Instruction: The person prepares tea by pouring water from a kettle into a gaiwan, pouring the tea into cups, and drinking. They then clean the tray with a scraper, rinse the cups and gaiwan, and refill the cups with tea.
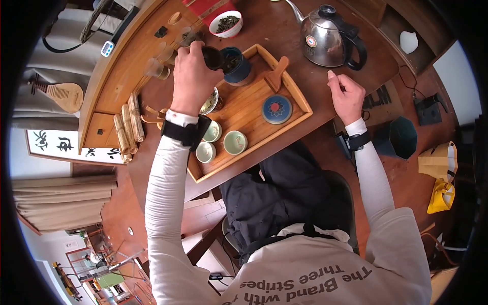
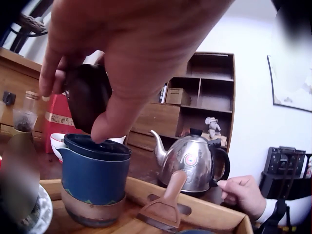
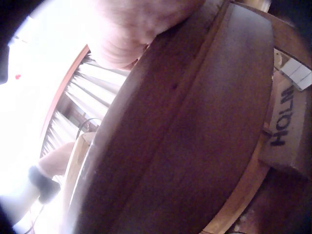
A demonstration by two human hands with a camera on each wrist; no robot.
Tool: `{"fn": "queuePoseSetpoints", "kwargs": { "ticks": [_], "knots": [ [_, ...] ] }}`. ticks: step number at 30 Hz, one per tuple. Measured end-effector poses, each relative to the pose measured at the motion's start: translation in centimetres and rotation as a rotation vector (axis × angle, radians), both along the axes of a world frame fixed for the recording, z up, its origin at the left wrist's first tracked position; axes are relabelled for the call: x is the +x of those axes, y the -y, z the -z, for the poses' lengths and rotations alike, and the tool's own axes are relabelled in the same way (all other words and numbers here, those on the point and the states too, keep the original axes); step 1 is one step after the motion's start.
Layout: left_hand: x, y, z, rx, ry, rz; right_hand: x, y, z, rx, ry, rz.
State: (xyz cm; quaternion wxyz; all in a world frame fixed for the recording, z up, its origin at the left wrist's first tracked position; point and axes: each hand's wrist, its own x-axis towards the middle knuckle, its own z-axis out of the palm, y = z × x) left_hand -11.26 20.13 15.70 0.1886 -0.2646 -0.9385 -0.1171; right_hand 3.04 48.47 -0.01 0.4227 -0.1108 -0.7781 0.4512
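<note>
My left hand [image 1: 193, 81] grips a small dark brown bowl [image 2: 87, 95] from above, thumb and fingers at its sides. The bowl is tilted over the open top of a blue teapot [image 2: 95, 175], which has a brown band round its lower part. Dark leaves show inside the pot in the head view. Beneath it is a wooden tray [image 1: 244, 109]; a round blue lid [image 1: 277, 110] with a flower pattern lies there too. My right hand [image 1: 347, 96] is at the table edge near the steel kettle [image 1: 325, 43], fingers loosely curled around nothing.
Pale green cups [image 1: 235, 143] and a patterned bowl of leaves [image 1: 209, 101] stand on the tray. A wooden-handled scraper [image 1: 277, 75] leans at its far rim. Behind are a white bowl of tea leaves [image 1: 225, 24] and glass jars [image 1: 157, 68]. Bamboo rolls [image 1: 133, 122] lie left.
</note>
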Motion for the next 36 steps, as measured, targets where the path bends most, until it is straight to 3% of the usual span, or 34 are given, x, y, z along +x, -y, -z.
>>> {"fn": "queuePoseSetpoints", "kwargs": {
  "ticks": [6, 9, 15, 17, 19, 23, 26, 28, 36],
  "knots": [
    [-1.8, -0.9, 0.2, -0.266, -0.219, 0.231, 0.1, 0.0, -0.1, 0.005, 0.015, -0.003],
    [-1.6, -1.4, -0.2, -0.36, -0.361, 0.251, 0.1, 0.0, -0.2, 0.017, 0.01, -0.001],
    [-0.8, -1.2, -2.8, -0.366, -0.537, 0.178, 0.2, 0.1, -0.2, -0.001, 0.035, -0.004],
    [-0.3, -0.9, -3.2, -0.265, -0.573, 0.181, 0.2, 0.2, -0.2, -0.024, 0.033, -0.001],
    [0.7, -0.4, -3.3, 0.049, -0.407, 0.103, 0.3, 0.2, -0.2, -0.02, 0.049, 0.0],
    [5.4, 0.6, -1.7, 0.243, -0.042, -0.086, 0.4, 0.0, -0.3, -0.018, 0.097, 0.01],
    [8.6, 1.8, 2.5, 0.112, -0.154, -0.044, 0.2, 0.0, -0.2, -0.005, 0.06, 0.006],
    [10.6, 1.7, 4.4, 0.067, -0.108, -0.099, 0.1, 0.2, -0.3, -0.004, 0.063, 0.004],
    [12.2, 0.8, 7.8, -0.047, 0.054, -0.264, -0.1, -0.1, 0.4, 0.034, 0.088, 0.029]
  ]
}}
